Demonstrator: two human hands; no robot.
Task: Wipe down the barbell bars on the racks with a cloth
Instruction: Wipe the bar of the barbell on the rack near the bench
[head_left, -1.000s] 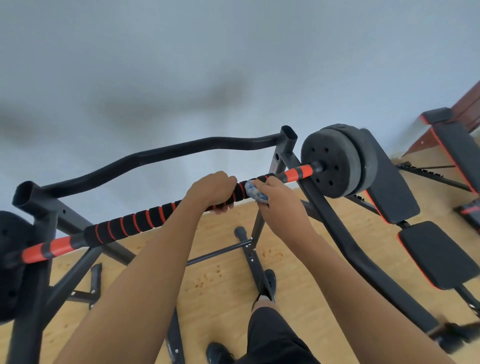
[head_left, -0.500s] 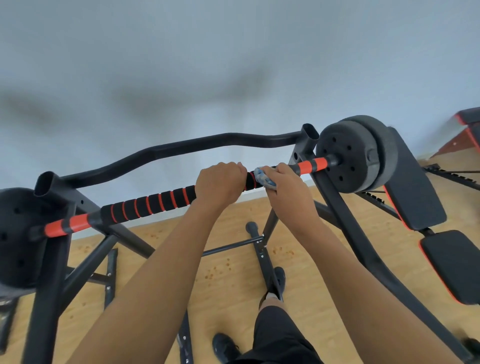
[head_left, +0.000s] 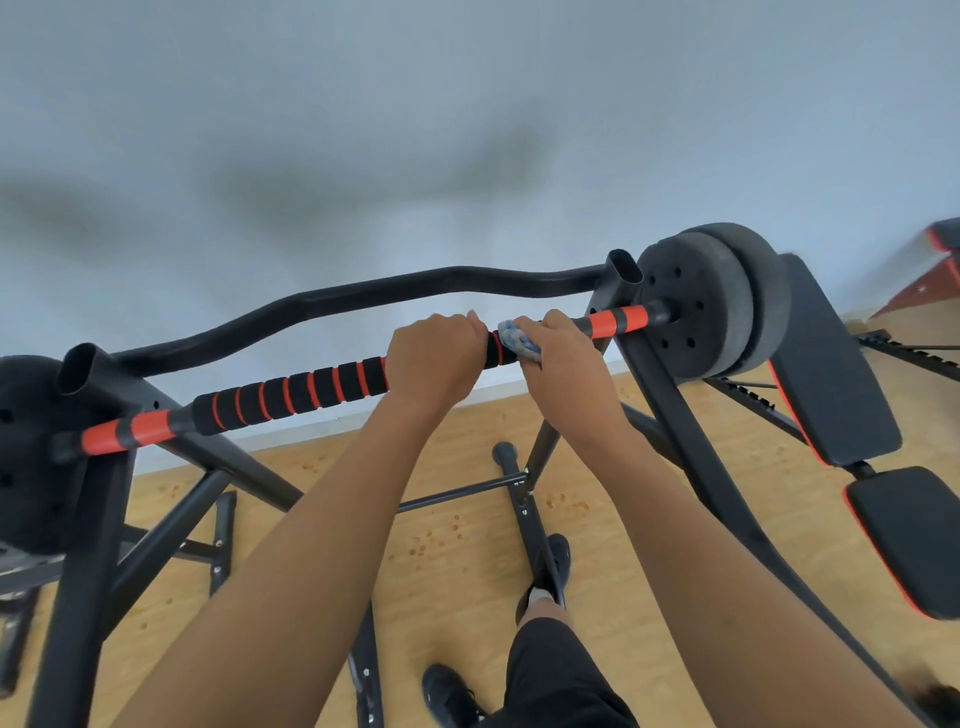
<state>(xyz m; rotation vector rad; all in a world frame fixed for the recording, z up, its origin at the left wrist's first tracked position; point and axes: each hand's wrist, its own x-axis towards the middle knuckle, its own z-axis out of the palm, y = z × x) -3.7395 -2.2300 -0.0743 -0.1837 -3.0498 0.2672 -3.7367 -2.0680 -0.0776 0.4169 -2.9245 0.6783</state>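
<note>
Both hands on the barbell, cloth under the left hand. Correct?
Not quite. The cloth is under the right hand, not the left. The head view shows both hands on the barbell, with the left hand gripping the foam directly.

Even daylight, wide-angle warp, blurred edges

Barbell bar (head_left: 291, 395): black grip sleeve ringed with narrow orange-red stripes; ends orange-red with black bands. Cloth (head_left: 517, 340): mottled blue and white. Weight plates (head_left: 696, 312): matt dark grey. Rack (head_left: 457, 274): plain black. Bench pads (head_left: 841, 374): black, red-edged. Floor (head_left: 452, 571): light wood grain, reddish specks. Wall (head_left: 467, 104): pale grey-blue.
</note>
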